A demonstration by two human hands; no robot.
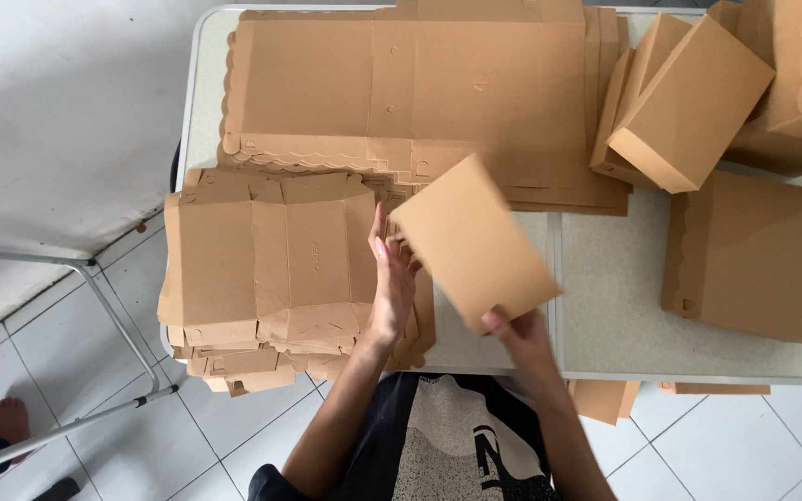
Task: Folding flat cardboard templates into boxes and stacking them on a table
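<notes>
Between the two hands, just above the near edge of the worktop (605,306): one folded brown cardboard piece (475,243), held in the air, tilted, long axis running from upper left down to lower right. Right hand (517,336) at its lower corner, grip pinched on the edge, thumb on top, fingers hidden beneath. Left hand (392,283) at its left edge, fingers straight and upright, pressing flat against the side rather than clenched; hard to tell whether really grasping or only touching. So both hands about equally near, right one carrying the piece, left one steadying.

Directly left of the left hand, touching the wrist: stack of flat die-cut blanks (266,269), overhanging the near edge of the worktop. Behind, at the far side: larger stack of flat sheets (410,83). At far right: several folded-up boxes (693,97) leaning on each other, and one more flat brown pile (763,260).

Worktop pale and speckled, with a seam in the middle. Below: white floor tiles (726,445), metal frame (95,297) at left, another person's bare foot (9,419) at the lower left corner
</notes>
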